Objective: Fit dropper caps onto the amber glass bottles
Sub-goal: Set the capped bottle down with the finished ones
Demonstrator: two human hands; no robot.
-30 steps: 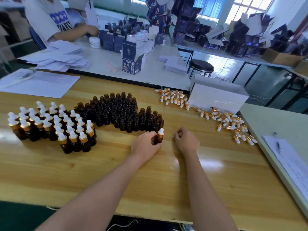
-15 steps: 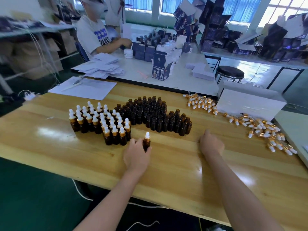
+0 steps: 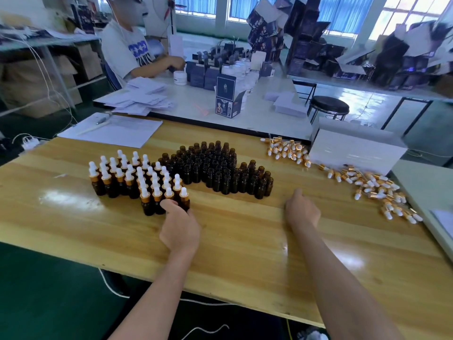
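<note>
Where bottles (image 3: 220,173) crowd, the wooden table (image 3: 245,241) gleams

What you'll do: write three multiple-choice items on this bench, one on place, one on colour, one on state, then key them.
1. The loose dropper caps lie: A on the paper sheet; B right of the uncapped bottles, by the white box; C on the stool.
2. The caps' collars are: A gold; B silver; C black.
3. The bottle the left hand grips is: A uncapped; B lying flat; C capped, upright.
B: they scatter beside the box. A: gold bands show under white bulbs. C: it stands with a white bulb on top.
</note>
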